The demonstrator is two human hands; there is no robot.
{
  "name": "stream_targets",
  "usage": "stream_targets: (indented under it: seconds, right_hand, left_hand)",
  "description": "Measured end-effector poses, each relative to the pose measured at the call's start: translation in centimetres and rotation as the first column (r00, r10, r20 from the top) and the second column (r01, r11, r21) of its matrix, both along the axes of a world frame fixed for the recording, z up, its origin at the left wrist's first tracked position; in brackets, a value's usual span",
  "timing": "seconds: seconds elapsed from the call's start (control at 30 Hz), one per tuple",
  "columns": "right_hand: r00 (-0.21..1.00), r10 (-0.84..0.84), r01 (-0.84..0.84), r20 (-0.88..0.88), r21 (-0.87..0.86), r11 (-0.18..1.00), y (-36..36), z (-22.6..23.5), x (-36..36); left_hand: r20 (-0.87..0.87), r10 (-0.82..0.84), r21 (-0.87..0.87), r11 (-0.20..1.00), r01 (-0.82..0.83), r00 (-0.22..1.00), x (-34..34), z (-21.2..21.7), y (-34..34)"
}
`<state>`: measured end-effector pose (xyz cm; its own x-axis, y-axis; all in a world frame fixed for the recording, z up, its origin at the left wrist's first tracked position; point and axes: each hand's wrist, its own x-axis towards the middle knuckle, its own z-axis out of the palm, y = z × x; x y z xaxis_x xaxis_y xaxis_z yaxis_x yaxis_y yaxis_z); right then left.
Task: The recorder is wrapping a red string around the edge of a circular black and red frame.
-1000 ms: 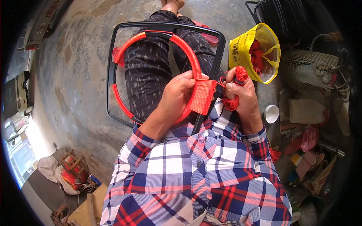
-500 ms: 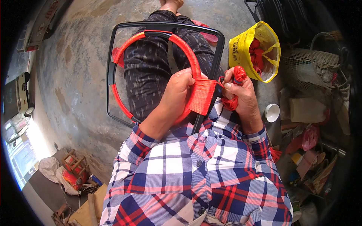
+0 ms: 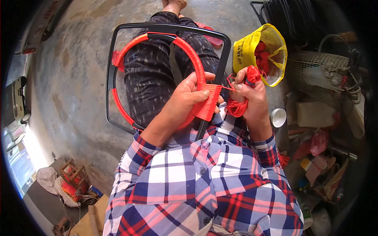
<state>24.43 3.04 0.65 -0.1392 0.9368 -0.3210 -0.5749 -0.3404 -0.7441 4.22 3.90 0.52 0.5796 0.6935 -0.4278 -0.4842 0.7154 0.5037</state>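
Observation:
Across my lap lies a black metal frame [image 3: 227, 53] with a round inner ring, parts of it wound in red cord [image 3: 191, 53]. At the right side, a broad band of tight red wrapping [image 3: 208, 104] joins the ring to the frame's bar. My left hand [image 3: 183, 96] grips this band, thumb on top and fingertips showing past its far edge. Just right of it, my right hand [image 3: 255, 96] is closed around a bundle of red cord [image 3: 237, 108], looped above and below the fist. A short taut strand runs from the band to the right fingers.
A yellow bag [image 3: 243, 53] with red cord bundles stands beyond my right hand. A white bowl [image 3: 278, 117] sits on the concrete floor to the right, near a mesh basket [image 3: 315, 69] and mixed clutter. Black frames [image 3: 289, 17] are stacked at the far right. A wooden stool [image 3: 75, 173] is lower left.
My left thumb has moved down onto the wrapped band, with fingers now showing behind it. The strand to my right hand is straighter. The whole view has shifted slightly.

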Motion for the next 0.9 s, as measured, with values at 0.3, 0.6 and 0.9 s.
stream_targets:
  seconds: [0.3, 0.6, 0.9]
  right_hand:
    - [0.993, -0.033, 0.035, 0.110, -0.012, 0.999, 0.6, -0.3, 1.2]
    - [0.968, 0.128, -0.108, 0.216, -0.103, 0.989, 0.2, -2.8, 4.1]
    - [0.887, -0.461, 0.463, 0.038, -0.075, 0.883, -0.6, -2.2, 13.8]
  left_hand:
    - [0.002, 0.039, 0.007, 0.999, -0.039, 0.999, 0.6, 0.0, -0.3]
    - [0.108, 0.111, -0.187, 0.978, -0.089, 0.988, -0.3, -0.8, 0.2]
    - [0.071, 0.133, -0.216, 0.970, -0.115, 0.989, 0.1, -1.0, 1.0]
